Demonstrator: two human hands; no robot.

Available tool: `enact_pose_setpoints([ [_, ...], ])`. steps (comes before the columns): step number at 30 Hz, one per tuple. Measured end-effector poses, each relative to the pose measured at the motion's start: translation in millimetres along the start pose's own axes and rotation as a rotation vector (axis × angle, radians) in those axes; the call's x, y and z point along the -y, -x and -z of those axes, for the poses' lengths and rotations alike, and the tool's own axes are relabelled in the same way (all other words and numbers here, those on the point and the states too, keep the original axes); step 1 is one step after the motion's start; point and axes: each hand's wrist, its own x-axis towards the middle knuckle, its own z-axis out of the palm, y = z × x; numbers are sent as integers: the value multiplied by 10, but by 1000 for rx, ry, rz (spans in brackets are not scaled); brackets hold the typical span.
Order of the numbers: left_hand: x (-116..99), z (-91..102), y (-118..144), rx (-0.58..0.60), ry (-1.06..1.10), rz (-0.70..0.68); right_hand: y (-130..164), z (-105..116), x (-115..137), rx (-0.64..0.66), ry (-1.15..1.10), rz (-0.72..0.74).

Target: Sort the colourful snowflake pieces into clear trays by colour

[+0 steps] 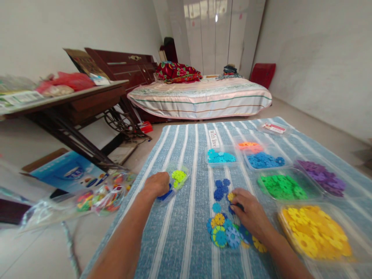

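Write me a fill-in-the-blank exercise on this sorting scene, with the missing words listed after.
1. The left hand rests at a clear tray holding lime-green and dark ____ pieces.
2. The right hand lies on the loose pile of discs on the striped ____.
3. The tray nearest the right forearm holds ____ discs.
4. Beyond the green discs, to the right, lie ____ ones.

Missing words: blue; blanket; yellow; purple

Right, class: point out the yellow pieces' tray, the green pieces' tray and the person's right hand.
Yellow tray point(281, 215), head view, on its left rim.
Green tray point(315, 189), head view, on its near right wall.
Right hand point(250, 212), head view, on the back of the hand.
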Motion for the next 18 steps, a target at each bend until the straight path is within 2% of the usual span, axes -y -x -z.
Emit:
enact_pose_setpoints([
  [11,-83,-51,-52,15,15,-94,8,-12,-21,-26,-16,22],
  [18,-19,-95,-89,18,48,-114,12,-24,-20,-30,-4,21],
])
